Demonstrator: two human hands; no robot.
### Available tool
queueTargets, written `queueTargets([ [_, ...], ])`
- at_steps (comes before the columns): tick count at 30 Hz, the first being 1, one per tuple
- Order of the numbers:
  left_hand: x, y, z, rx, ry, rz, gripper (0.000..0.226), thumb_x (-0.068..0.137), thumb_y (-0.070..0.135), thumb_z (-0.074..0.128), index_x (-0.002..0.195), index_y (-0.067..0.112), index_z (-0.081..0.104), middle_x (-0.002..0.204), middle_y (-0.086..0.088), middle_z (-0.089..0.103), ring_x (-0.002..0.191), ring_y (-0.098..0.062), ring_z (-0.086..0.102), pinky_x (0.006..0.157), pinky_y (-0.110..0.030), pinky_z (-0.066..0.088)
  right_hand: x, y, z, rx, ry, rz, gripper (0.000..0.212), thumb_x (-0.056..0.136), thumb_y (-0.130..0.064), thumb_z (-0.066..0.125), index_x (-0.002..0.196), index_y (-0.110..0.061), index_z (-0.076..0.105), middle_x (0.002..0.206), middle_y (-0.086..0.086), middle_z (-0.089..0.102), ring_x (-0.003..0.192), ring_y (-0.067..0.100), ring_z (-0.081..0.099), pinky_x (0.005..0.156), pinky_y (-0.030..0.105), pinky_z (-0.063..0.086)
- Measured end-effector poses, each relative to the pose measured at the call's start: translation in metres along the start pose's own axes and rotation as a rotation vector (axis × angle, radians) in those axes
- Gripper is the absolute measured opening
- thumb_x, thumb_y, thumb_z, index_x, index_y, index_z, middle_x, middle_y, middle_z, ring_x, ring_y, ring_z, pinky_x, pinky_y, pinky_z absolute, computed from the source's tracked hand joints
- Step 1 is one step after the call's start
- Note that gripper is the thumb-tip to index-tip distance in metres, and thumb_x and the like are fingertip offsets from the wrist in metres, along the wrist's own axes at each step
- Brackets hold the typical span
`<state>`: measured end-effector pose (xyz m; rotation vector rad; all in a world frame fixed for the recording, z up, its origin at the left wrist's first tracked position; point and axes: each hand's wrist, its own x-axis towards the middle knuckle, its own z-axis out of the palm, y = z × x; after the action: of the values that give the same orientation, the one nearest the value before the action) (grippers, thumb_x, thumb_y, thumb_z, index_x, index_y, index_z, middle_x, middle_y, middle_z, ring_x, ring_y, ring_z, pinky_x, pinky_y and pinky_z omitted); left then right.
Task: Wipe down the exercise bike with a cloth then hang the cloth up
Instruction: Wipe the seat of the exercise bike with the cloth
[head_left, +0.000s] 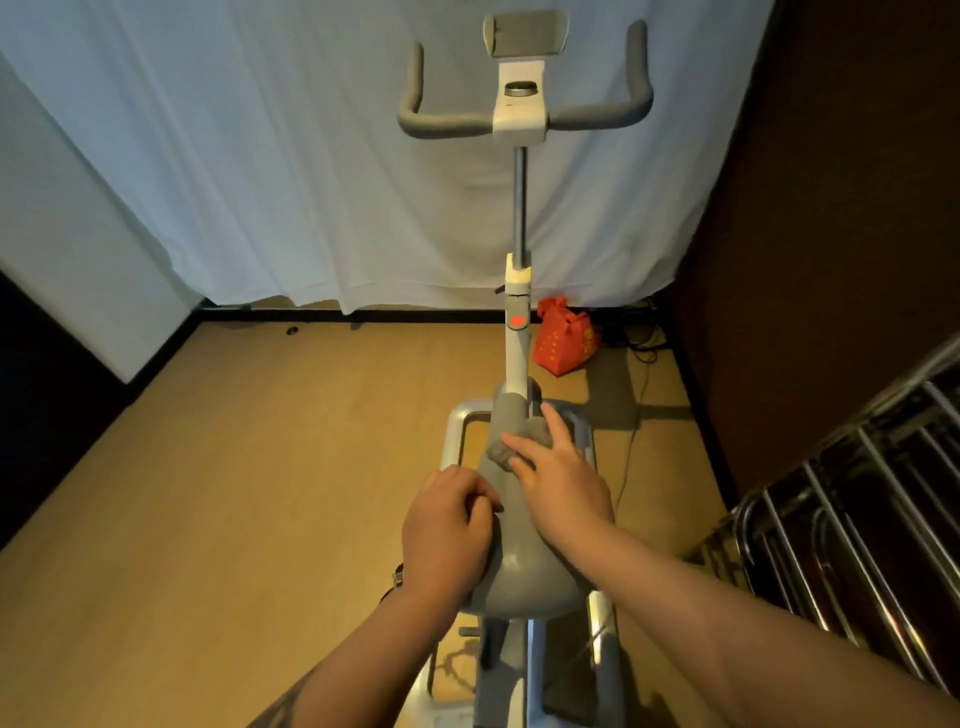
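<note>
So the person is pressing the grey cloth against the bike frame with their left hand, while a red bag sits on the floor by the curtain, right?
Not quite: the head view shows the right hand pressing the grey cloth against the bike frame. The left hand rests lower down. The red bag is by the curtain.
</note>
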<state>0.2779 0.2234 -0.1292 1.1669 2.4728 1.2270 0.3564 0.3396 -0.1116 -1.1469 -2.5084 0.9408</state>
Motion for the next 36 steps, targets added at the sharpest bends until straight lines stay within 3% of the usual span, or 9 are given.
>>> queueTargets([
  [7,0.002,-0.004,-0.001,-0.006,-0.049,0.085,0.019,0.081,0.017,0.055,0.069,0.030,0.051,0.076,0.015,0.050,0.078,-0.003,0.044,0.063,-0.017,0.031,-0.017,-0.003,0.019,-0.166,0.020,-0.060,0.034,0.100,-0.035,0.046,0.132,-0.042,0.054,0.154,-0.014,0.026,0.137,0.015,0.029,0.098,0.035,0.043],
  [12,0.005,-0.009,0.001,-0.015,-0.102,0.108,0.021,0.085,0.016,0.056,0.070,0.030,0.052,0.084,0.016,0.050,0.083,-0.002,0.043,0.067,-0.014,0.033,0.003,-0.012,0.014,-0.206,0.064,0.060,0.033,0.100,-0.038,0.045,0.131,-0.046,0.054,0.158,-0.015,0.024,0.131,0.015,0.043,0.090,0.031,0.046],
  [18,0.005,-0.011,0.001,-0.013,-0.136,0.124,0.021,0.087,0.018,0.054,0.070,0.030,0.050,0.077,0.014,0.049,0.081,-0.006,0.040,0.067,-0.023,0.032,-0.070,-0.016,0.015,-0.279,0.088,0.071,0.037,0.101,-0.042,0.038,0.136,-0.045,0.049,0.156,-0.022,0.023,0.139,0.003,0.026,0.105,0.027,0.034],
  [22,0.005,-0.010,-0.001,-0.007,-0.149,0.154,0.017,0.085,0.022,0.051,0.072,0.032,0.050,0.080,0.017,0.048,0.083,-0.005,0.038,0.072,-0.026,0.033,-0.098,-0.003,0.022,-0.029,0.188,0.147,0.035,0.100,-0.040,0.044,0.134,-0.048,0.050,0.145,-0.030,0.029,0.133,-0.004,0.026,0.108,0.031,0.036],
  [26,0.004,-0.007,-0.002,0.079,-0.193,0.300,0.013,0.085,0.024,0.051,0.079,0.036,0.051,0.088,0.020,0.049,0.089,-0.001,0.038,0.079,-0.025,0.028,-0.058,0.019,0.018,0.346,0.180,0.518,0.047,0.086,-0.063,0.042,0.121,-0.040,0.062,0.120,-0.007,0.065,0.107,0.018,0.060,0.090,0.045,0.052],
  [28,0.003,-0.009,-0.002,0.127,-0.205,0.414,0.011,0.084,0.031,0.046,0.087,0.035,0.055,0.095,0.020,0.055,0.095,-0.002,0.043,0.086,-0.022,0.026,-0.064,0.016,0.024,0.451,0.214,0.546,0.052,0.084,-0.066,0.038,0.122,-0.039,0.060,0.118,-0.009,0.063,0.105,0.016,0.060,0.086,0.041,0.052],
  [32,0.005,-0.010,0.000,0.154,-0.206,0.468,0.024,0.087,0.035,0.041,0.097,0.035,0.063,0.105,0.020,0.061,0.102,-0.002,0.052,0.102,-0.028,0.028,-0.103,-0.008,0.040,0.572,0.407,0.399,0.037,0.101,-0.042,0.037,0.136,-0.037,0.048,0.135,-0.013,0.044,0.123,0.010,0.047,0.097,0.028,0.045],
  [34,0.007,-0.008,-0.001,0.163,-0.236,0.446,0.027,0.087,0.037,0.038,0.098,0.036,0.062,0.107,0.021,0.060,0.105,-0.001,0.051,0.108,-0.034,0.028,-0.083,0.008,0.036,0.884,0.333,0.610,0.031,0.100,-0.043,0.042,0.125,-0.032,0.057,0.121,-0.004,0.061,0.110,0.018,0.059,0.088,0.037,0.053],
  [36,0.007,-0.008,0.000,0.158,-0.261,0.426,0.030,0.086,0.039,0.034,0.099,0.037,0.061,0.108,0.022,0.059,0.108,-0.001,0.050,0.110,-0.035,0.027,-0.068,0.018,0.025,1.129,0.269,0.844,0.035,0.097,-0.045,0.048,0.120,-0.022,0.061,0.111,0.009,0.066,0.102,0.029,0.063,0.091,0.048,0.053],
])
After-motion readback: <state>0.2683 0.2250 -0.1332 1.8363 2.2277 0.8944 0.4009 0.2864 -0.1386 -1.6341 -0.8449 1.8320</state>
